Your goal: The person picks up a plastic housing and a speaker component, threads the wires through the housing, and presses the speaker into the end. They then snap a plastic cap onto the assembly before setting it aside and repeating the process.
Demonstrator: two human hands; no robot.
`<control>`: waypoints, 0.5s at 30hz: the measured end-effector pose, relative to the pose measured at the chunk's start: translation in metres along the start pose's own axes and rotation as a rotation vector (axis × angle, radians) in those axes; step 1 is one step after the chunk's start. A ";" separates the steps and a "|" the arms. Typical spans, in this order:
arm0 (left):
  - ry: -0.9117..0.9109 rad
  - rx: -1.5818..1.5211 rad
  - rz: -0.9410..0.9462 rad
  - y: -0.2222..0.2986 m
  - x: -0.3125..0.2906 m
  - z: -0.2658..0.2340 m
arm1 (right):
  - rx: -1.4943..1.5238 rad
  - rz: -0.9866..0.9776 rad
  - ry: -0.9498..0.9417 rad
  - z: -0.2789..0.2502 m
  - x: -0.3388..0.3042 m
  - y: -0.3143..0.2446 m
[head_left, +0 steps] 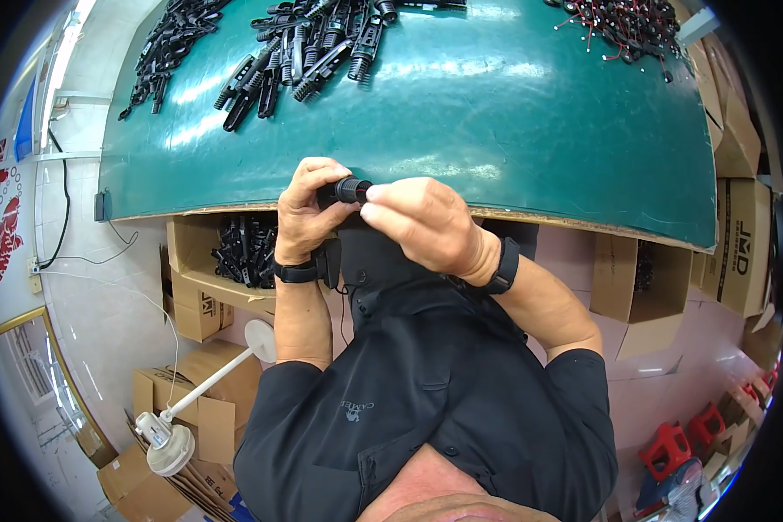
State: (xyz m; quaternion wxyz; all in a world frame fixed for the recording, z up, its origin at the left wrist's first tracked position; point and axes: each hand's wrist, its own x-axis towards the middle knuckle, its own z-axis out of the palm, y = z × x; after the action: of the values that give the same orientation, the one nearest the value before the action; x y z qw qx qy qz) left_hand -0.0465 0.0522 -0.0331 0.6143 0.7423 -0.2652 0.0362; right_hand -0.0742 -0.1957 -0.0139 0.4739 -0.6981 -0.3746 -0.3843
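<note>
In front of my chest, at the table's near edge, my left hand (301,213) is closed around a black tube (350,190) with a ridged, threaded end. The tube lies nearly level, its open mouth turned to the right, and a bit of red shows at that mouth. My right hand (428,224) is closed, thumb and fingertips pinched together right at the mouth. What the pinch holds, if anything, is too small to make out.
Black ridged plastic housings (313,48) lie heaped on the green table (461,113), with another pile (170,48) to the left. Small black parts with red wires (626,26) are at far right. Below the edge stand boxes (222,291) and a white fan (170,445).
</note>
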 end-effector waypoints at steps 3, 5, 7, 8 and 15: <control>0.005 0.032 0.002 0.001 0.000 0.001 | 0.096 0.188 0.082 0.006 -0.002 0.002; 0.001 0.055 -0.007 0.001 0.001 0.002 | 0.106 0.337 0.076 0.005 0.000 0.002; 0.008 0.078 -0.003 0.005 0.002 0.004 | 0.115 0.405 0.064 0.003 0.000 0.002; 0.005 0.099 -0.001 0.007 0.003 0.005 | 0.105 0.422 0.043 0.002 0.000 0.002; 0.005 0.182 -0.018 0.011 0.005 0.007 | 0.137 0.528 -0.058 -0.003 -0.006 0.004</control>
State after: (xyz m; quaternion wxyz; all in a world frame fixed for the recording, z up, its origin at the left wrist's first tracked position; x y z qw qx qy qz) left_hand -0.0486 0.0426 -0.0229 0.5452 0.7973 -0.2528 0.0565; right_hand -0.0736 -0.2004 -0.0206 0.5931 -0.7485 -0.2181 -0.2010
